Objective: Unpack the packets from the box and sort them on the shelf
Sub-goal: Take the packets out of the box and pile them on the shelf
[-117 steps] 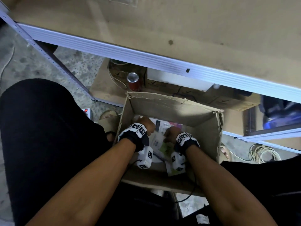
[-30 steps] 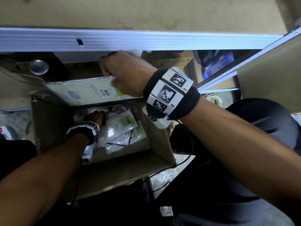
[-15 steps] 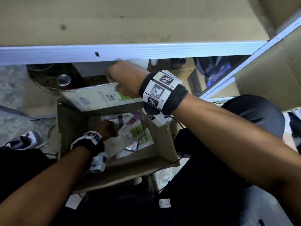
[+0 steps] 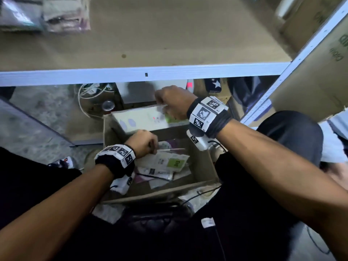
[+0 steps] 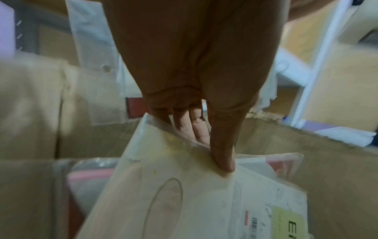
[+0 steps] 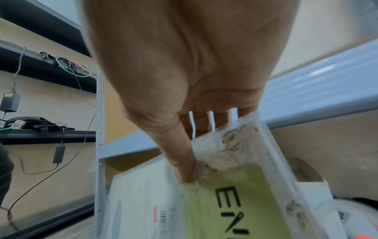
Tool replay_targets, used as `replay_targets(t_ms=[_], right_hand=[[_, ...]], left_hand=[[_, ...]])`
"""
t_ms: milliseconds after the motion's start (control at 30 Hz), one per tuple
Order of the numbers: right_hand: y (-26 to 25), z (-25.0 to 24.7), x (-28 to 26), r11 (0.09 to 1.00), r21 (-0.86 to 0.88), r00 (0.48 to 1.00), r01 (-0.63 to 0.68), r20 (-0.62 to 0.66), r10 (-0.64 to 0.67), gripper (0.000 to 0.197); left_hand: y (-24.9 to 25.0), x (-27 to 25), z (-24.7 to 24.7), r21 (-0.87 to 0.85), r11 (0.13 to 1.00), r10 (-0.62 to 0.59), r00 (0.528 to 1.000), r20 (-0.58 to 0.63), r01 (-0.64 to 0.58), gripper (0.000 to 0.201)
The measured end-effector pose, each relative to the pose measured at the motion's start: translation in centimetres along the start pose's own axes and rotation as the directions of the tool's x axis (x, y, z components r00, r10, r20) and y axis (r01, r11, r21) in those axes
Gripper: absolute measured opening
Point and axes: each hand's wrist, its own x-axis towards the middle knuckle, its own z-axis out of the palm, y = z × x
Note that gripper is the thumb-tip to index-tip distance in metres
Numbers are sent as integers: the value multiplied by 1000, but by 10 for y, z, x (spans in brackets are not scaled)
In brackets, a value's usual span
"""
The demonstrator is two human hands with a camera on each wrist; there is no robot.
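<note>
An open cardboard box (image 4: 204,162) stands below the shelf board (image 4: 169,34) and holds several flat plastic packets. My right hand (image 4: 174,104) pinches a white packet with a green label (image 4: 143,120) by its end, thumb on top (image 6: 182,161), and holds it above the box's far wall, just under the shelf's front rail (image 4: 143,74). My left hand (image 4: 145,143) is inside the box and pinches the corner of another white packet with a green label (image 4: 167,162); the thumb (image 5: 223,152) presses on its clear wrap (image 5: 184,194).
Stacked packets (image 4: 45,14) lie at the shelf's back left. A cardboard carton (image 4: 316,68) fills the neighbouring bay on the right behind a slanted upright (image 4: 293,59). Under the shelf are a can (image 4: 108,105), cables (image 4: 88,91) and a pale box (image 4: 150,91). My knees flank the box.
The view has tilted up, showing more of the shelf board. My right hand keeps its packet raised over the box; my left hand has lifted slightly with its packet's corner.
</note>
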Motion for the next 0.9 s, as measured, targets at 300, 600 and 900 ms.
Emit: replay_targets(t_ms=[300,600,900], right_hand=[[-14,-59,-48,993,-13,984,-117,-134,114,25],[-25,-149,-97,989,10,945,-150,-292,147,28],[5,-212,-86,943,313,879,-116,-409,244,32]], left_hand=[[51,-49,-61,-25,985,165,977,-135,-169,9],[91,-103,-167,-51,961,239,911,-335,-271,8],[67,-118,-302,-228,915,169,827,-536,-334,8]])
